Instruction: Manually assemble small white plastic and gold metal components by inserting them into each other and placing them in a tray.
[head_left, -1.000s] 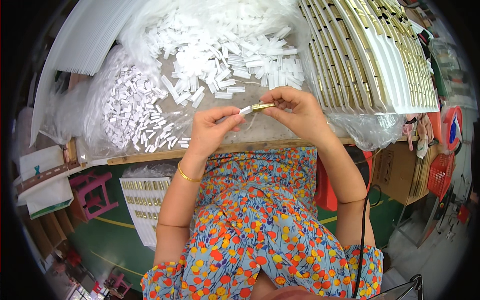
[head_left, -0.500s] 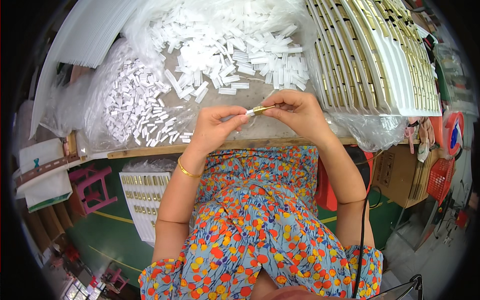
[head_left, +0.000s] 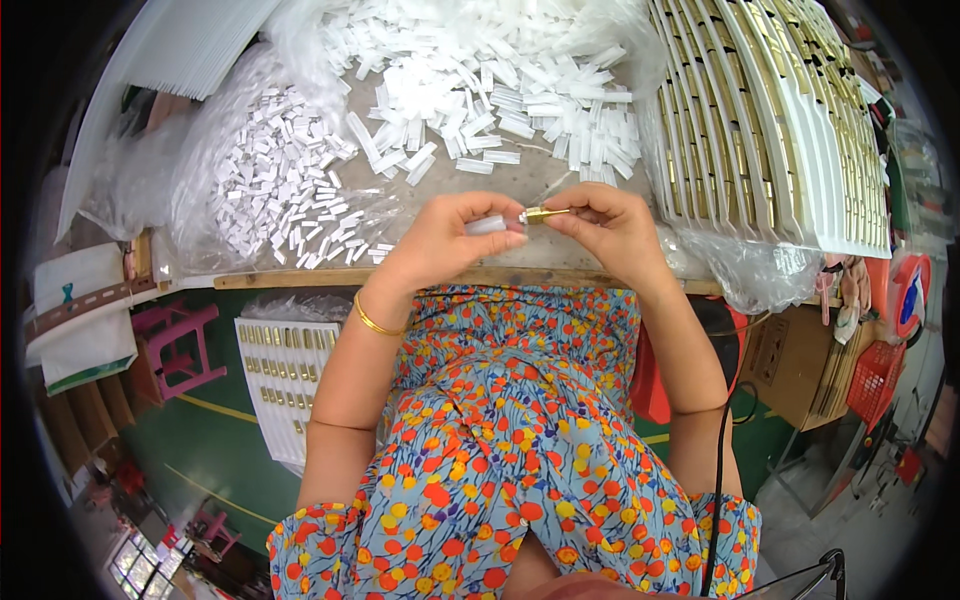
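Observation:
My left hand is closed on a short translucent plastic sleeve, which lies between its thumb and fingers. Pinched between the thumb and fingers of my right hand is a gold-coloured metal fitting with a thin pin at its right end. The fitting's whitish left end is close to my left fingertips; whether they touch it I cannot tell. Both hands are over the worktable. Beyond them is a pile of clear plastic sleeves, and to the left a heap of small white pieces.
White trays with rows of gold-coloured parts are stacked at the right. White sheets stand at the far left. A wooden strip edges the table. Below are another tray, a pink stool and a cardboard box.
Both hands have shifted slightly right. The translucent sleeve now shows within my left hand. My left fingertips have opened a little, and the gold fitting's whitish end shows more clearly. The view has shifted slightly.

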